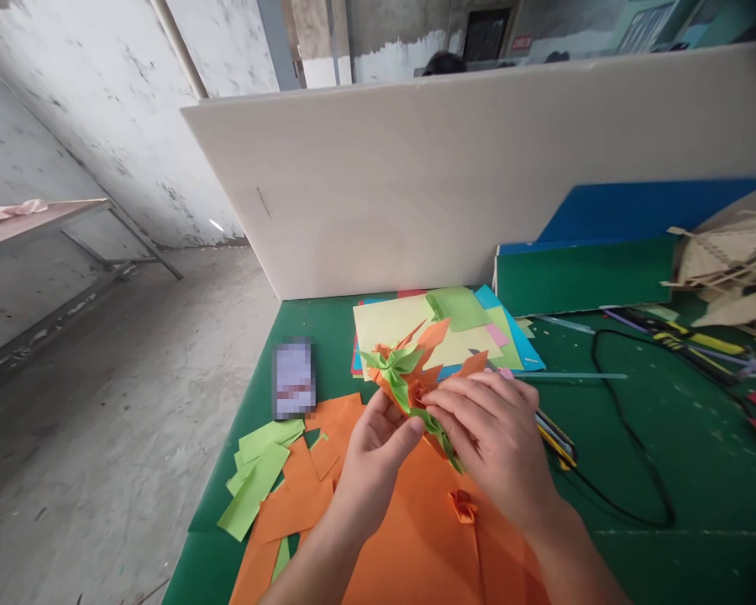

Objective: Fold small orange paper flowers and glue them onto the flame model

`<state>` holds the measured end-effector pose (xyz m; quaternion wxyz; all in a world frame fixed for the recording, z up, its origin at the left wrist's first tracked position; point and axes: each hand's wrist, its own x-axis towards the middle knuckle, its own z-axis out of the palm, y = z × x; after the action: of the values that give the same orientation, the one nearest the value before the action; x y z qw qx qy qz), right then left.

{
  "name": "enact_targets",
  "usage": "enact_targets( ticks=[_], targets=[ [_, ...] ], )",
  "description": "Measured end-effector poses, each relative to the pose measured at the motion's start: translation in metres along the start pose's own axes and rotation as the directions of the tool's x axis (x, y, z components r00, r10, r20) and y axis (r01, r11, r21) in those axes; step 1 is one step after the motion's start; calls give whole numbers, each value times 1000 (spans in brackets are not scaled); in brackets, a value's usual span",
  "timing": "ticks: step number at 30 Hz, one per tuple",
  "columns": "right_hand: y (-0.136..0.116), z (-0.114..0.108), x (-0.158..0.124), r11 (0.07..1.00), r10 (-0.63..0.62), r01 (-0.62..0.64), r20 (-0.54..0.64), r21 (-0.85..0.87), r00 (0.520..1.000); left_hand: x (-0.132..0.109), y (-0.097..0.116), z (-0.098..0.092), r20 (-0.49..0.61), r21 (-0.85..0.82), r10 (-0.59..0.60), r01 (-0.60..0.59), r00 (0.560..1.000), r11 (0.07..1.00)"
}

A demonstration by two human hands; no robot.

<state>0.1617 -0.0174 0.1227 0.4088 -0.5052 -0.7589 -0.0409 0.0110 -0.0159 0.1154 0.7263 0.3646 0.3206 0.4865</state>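
Observation:
Both hands hold a folded paper piece (401, 363) of orange and green, with pointed petals and leaves, above the table. My left hand (378, 458) grips it from below and the left, thumb pressed near its lower edge. My right hand (491, 428) has its fingers pinched on the right side, by a small orange paper rose (417, 393); the fingertips partly hide the contact. Below the hands lie large orange paper sheets (409, 538). Another small orange paper flower (462, 506) rests on them, near my right wrist.
Green paper pieces (255, 487) and a blurred purple packet (293, 378) lie at left. Coloured sheets (391, 323) are stacked behind the hands. A utility knife (558, 441), a black cable (630, 445) and tools (699, 340) lie at right. A white board (378, 185) stands behind.

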Motion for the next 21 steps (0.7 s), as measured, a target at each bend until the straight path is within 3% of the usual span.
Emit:
enact_targets(
  ticks=[2, 9, 13, 17, 21],
  targets=[
    [0, -4, 0, 1000, 3, -3, -14, 20, 1000, -1, 2, -1, 24, -3, 5, -5, 1000, 1000],
    [19, -16, -13, 999, 49, -48, -120, 10, 992, 3, 2, -9, -46, 2, 44, -44, 998, 999],
    [40, -18, -24, 982, 152, -168, -174, -80, 973, 5, 7, -9, 26, -31, 91, -90, 995, 995],
    [68, -12, -41, 925, 296, -307, -81, -225, 952, 9, 11, -6, 47, 10, 186, -186, 981, 982],
    [105, 1, -69, 843, 440, -386, 68, -374, 895, 17, 4, -8, -87, 33, 202, -200, 976, 979]
  ],
)
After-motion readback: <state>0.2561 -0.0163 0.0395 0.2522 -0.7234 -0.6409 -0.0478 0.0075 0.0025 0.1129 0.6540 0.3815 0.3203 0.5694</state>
